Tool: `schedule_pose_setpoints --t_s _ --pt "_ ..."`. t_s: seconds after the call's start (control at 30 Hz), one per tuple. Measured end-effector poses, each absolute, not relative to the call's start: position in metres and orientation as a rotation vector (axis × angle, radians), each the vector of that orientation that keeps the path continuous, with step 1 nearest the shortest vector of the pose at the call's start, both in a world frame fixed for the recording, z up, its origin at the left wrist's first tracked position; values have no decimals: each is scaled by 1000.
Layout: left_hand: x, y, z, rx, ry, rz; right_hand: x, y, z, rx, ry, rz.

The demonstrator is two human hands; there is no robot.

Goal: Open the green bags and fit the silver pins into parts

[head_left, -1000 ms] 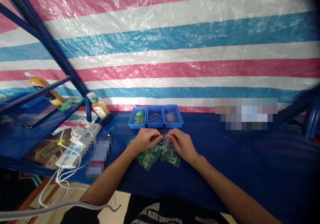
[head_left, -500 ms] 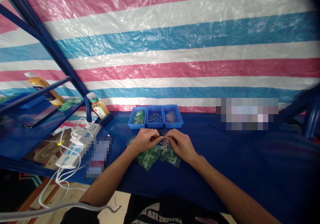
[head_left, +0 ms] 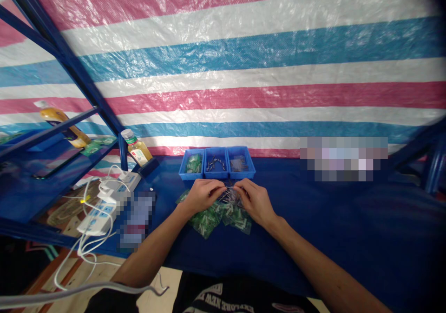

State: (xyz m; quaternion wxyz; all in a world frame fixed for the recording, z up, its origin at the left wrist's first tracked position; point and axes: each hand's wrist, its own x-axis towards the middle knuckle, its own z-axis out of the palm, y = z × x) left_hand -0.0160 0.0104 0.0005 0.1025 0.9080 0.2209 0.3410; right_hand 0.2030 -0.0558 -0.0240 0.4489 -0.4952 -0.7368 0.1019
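My left hand [head_left: 204, 195] and my right hand [head_left: 255, 200] are held close together over the blue table, each with thumb and fingers pinched. Whatever sits between the fingertips is too small to make out. Just below the fingertips lie several thin dark rods with silvery ends [head_left: 227, 195]. Small green bags [head_left: 206, 223] with pale pieces inside are heaped under and between the hands, with another green bag [head_left: 237, 218] by my right wrist.
Behind the hands stand three joined blue bins: the left one [head_left: 184, 173] has green bags, the middle one [head_left: 216, 175] short rods, the right one [head_left: 248, 175] small greyish pieces. To the left are a power strip [head_left: 95, 217] with cables and a drink bottle [head_left: 137, 150].
My hands have drawn slightly apart, the right one shifting a little to the right, so the gap between the fingertips is wider. The bins and bags have stayed put.
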Motion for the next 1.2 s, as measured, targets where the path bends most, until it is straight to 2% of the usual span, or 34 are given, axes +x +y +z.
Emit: schedule_pose_setpoints --t_s 0.07,0.2,0.27,0.5,0.8,1.2 --pt "-15 11 -1 2633 760 1067 204 -55 -25 -1281 -1777 256" --pt "-18 20 -4 2289 1288 1346 205 -53 -27 -1330 -1727 273" --pt "-21 26 -5 2201 1368 1312 205 -53 -27 -1321 -1742 283" --pt "-26 33 -5 2349 1263 1066 205 -55 -25 -1287 -1800 290" --pt "-28 27 3 2855 896 399 201 -55 -22 -1151 -2128 318" --pt "-24 22 4 2837 909 363 197 -57 -18 -1037 -2448 322"
